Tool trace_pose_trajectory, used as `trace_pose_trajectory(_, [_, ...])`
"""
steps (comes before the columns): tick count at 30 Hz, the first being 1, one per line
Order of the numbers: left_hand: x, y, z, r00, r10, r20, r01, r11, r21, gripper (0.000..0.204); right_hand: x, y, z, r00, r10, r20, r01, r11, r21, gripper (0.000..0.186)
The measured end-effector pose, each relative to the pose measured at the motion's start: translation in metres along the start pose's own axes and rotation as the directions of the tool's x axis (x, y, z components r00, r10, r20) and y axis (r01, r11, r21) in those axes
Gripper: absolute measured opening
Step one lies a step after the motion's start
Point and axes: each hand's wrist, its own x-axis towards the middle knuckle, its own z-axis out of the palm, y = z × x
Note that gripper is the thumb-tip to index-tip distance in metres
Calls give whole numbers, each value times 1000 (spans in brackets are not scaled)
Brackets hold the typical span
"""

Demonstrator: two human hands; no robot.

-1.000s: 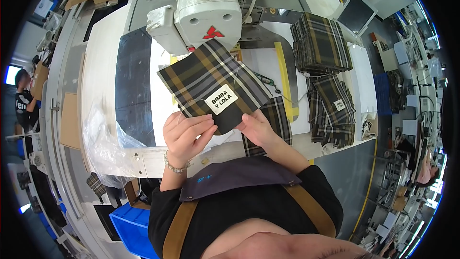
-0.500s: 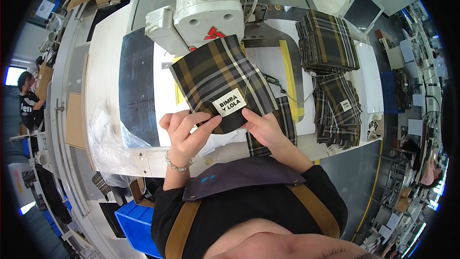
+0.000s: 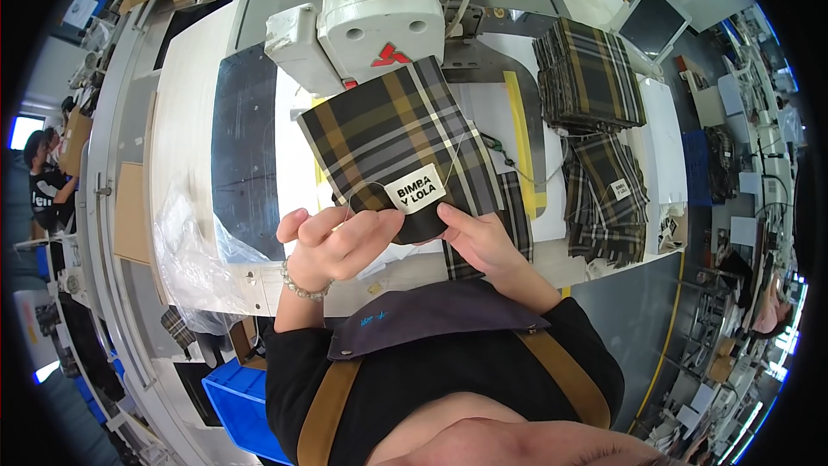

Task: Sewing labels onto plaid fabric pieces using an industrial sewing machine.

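A dark plaid fabric piece [image 3: 379,129] with brown, grey and white stripes is held up in front of the white sewing machine [image 3: 379,17]. A white label [image 3: 416,188] with dark print lies on it near its lower edge. My left hand [image 3: 338,243] has its fingers closed at the label's lower left corner; loose thread runs beside the fingers. My right hand [image 3: 477,237] pinches the fabric's lower edge, thumb on top by the label's lower right corner. Another plaid piece [image 3: 516,207] lies beneath, partly hidden by the held one.
On the right stand a tall stack of plaid pieces [image 3: 595,73] and a lower pile of labelled ones [image 3: 608,194]. Crumpled clear plastic [image 3: 194,263] hangs at the table's left edge, above a blue crate [image 3: 246,410]. A monitor [image 3: 654,20] stands at the back right.
My left hand has shifted slightly left and down, its fingers curling more tightly near the label corner. The fabric has tilted and moved a little; the right hand keeps its pinch.
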Motion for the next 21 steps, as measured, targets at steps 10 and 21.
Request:
trace_pose_trajectory(10, [5,0,-12,990,115,-86,-111,993,46,30,-12,-1,3,987,123,101,-136,982,134,41])
trace_pose_trajectory(21, [-3,3,-17,977,169,-128,-172,985,-14,25,-22,0,12,969,120,218,-188,924,331,39])
